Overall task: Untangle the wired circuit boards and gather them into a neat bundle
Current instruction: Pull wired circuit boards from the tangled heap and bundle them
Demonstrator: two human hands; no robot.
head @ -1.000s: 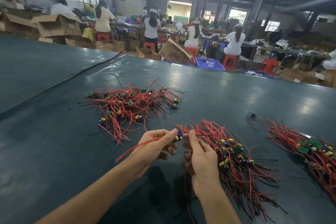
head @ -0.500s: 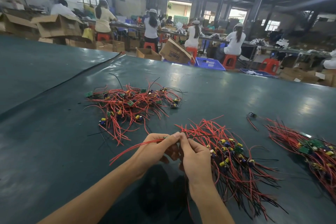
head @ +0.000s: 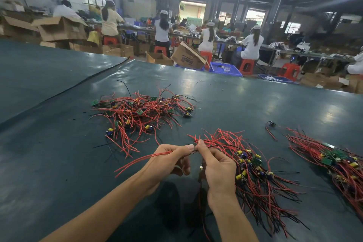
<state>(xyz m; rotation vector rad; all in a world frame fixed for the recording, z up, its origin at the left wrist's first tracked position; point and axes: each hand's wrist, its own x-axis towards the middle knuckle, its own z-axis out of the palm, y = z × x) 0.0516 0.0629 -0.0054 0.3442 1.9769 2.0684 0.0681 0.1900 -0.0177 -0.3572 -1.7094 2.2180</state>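
Currently, just left of the middle bundle (head: 261, 186), left hand (head: 167, 165) pinches red wires (head: 137, 161); right hand (head: 220, 173) pinches a black wire (head: 222, 146).

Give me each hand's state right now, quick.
Left hand: closed, pinching red wires that trail off to its left.
Right hand: closed, pinching a black wire that leads toward the nearby bundle.
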